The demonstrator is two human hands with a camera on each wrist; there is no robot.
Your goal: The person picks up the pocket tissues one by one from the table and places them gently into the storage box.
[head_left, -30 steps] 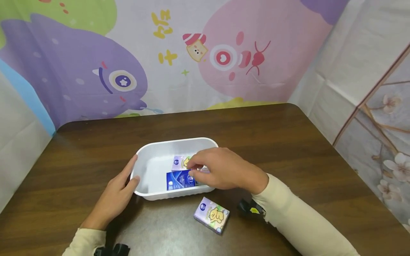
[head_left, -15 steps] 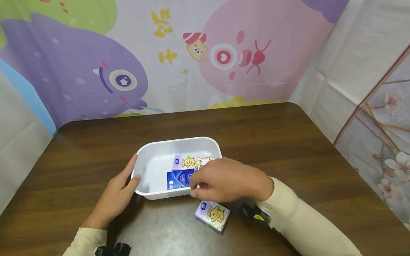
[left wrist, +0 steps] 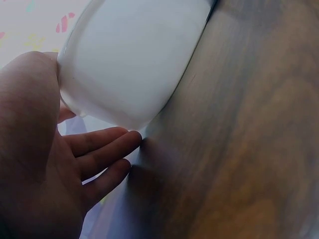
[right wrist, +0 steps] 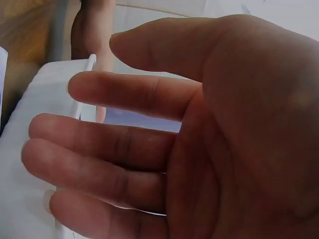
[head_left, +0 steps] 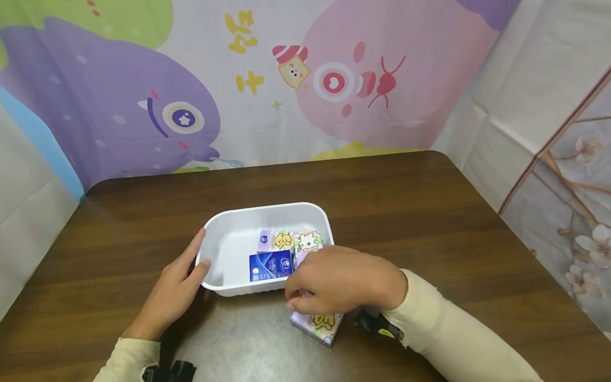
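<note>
A white plastic tray (head_left: 229,254) holds a lilac tissue pack with a yellow bear (head_left: 277,241), a blue tissue pack (head_left: 270,265) and a tissue pack with a white dog (head_left: 307,241), partly covered at its near end. My left hand (head_left: 174,289) holds the tray's left end, thumb at the rim; in the left wrist view several fingers touch its outer wall (left wrist: 124,64). Just outside the tray's near right corner, my right hand (head_left: 336,281) hovers over another lilac tissue pack (head_left: 317,324) on the table, hiding its far part. The right wrist view shows its fingers (right wrist: 99,142) spread, holding nothing.
The brown wooden table (head_left: 406,207) reaches back to a cartoon-printed cloth (head_left: 267,122). A floral panel (head_left: 582,212) stands at the right. Black wrist-worn devices (head_left: 377,323) sit below both wrists.
My right hand has left the packs inside the tray, crossing its near rim toward me to the pack on the table. The dog pack has come into view. My left hand stays put.
</note>
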